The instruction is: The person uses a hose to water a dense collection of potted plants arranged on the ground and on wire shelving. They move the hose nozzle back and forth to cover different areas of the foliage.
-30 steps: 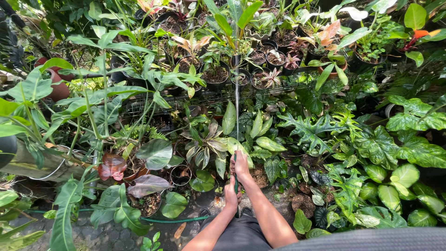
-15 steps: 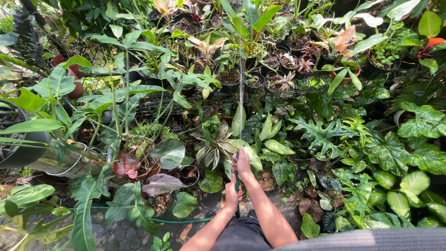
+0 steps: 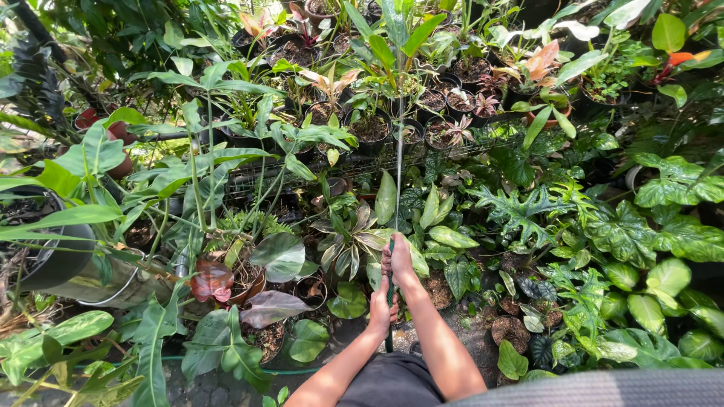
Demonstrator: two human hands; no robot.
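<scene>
Nearest the camera, two bare forearms are extending forward over dark shorts. The left hand is wrapping fully around the lower section of a green garden hose; its fingers are closing tight on the tube. Just ahead of it, the right hand is clenching the hose end, with the fingers curling over the outlet, which is hidden under them. The hose is running down between the forearms, and a further length of the hose is lying along the ground at the lower left.

A thin water jet is leaving the right hand and travelling straight away from the person toward the far plants.

Left of the hands, a pot with dark reddish leaves is standing beside a broad silvery-green leaf. Directly past the right hand, a variegated plant is spreading striped leaves. To the right, deeply lobed and spotted foliage is covering the ground.

Farther out, a wire rack is carrying rows of black nursery pots. A large black tub is sitting at the left edge. At the far right, an orange-red leaf is showing among the greenery.
</scene>
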